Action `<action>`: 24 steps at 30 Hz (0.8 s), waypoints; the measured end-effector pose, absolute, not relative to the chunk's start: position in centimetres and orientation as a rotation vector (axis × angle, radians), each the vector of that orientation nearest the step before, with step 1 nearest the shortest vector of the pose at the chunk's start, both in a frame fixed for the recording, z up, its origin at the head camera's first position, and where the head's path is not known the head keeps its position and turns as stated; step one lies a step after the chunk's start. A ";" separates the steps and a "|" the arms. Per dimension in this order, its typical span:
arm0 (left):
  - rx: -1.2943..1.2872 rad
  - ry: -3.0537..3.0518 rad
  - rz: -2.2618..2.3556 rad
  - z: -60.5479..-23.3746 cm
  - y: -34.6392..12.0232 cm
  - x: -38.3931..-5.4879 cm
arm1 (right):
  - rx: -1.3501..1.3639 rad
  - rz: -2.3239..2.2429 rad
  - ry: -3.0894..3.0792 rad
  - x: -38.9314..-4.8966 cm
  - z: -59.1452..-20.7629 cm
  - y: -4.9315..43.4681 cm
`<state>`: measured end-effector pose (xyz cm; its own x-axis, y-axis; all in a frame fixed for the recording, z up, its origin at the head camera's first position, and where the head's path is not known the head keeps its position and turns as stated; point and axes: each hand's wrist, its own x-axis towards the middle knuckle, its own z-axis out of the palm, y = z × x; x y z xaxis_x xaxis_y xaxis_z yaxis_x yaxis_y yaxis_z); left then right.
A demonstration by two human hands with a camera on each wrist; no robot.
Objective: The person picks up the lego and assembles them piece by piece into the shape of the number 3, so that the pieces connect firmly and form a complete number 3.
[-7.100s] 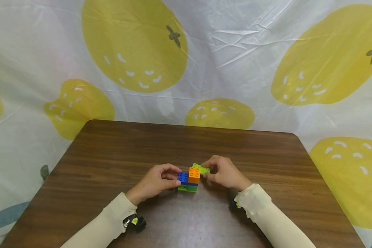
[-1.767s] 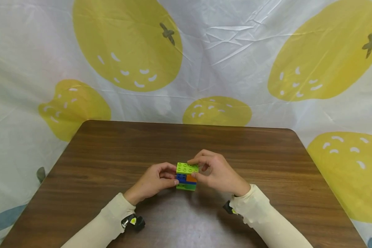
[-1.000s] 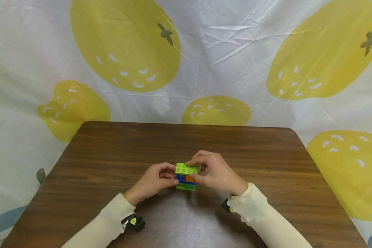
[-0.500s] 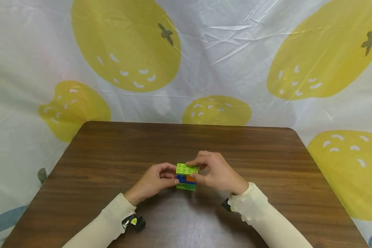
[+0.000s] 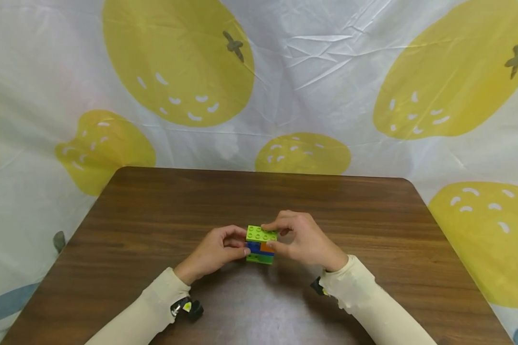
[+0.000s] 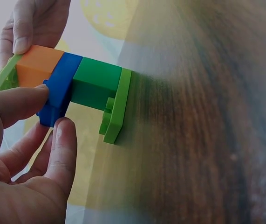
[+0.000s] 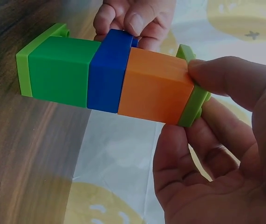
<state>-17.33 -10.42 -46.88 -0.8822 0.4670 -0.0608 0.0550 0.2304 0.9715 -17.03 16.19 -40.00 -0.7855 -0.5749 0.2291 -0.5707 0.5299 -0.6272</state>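
A small toy-brick tower stands on the table in the head view. From the bottom up it has a lime plate, a green brick, a wider blue brick, an orange brick and a second lime plate on top. Thumb and fingers of my left hand pinch the blue brick from the left, where it overhangs the green one. My right hand holds the top lime plate by its right end, thumb in front and fingers behind. That plate lies on the orange brick and juts out leftward above the blue brick.
The dark wooden table has rounded far corners. Behind it hangs a white sheet printed with big yellow fruit. A small dark camera is strapped to the left wrist, another to the right.
Several seconds ago my right hand held the lime plate behind and right of the tower; it then came onto the orange brick. Over the last second both hands stay almost still.
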 end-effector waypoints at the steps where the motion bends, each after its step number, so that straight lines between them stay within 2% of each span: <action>1: 0.482 2.169 1.694 -46.9 -10.4 -17.3 | -1.027 -1.123 2.742 -17.0 -40.0 16.2; 24: 0.505 2.179 1.705 -47.2 -10.5 -17.2 | -1.038 -1.330 2.698 -16.7 -41.6 16.6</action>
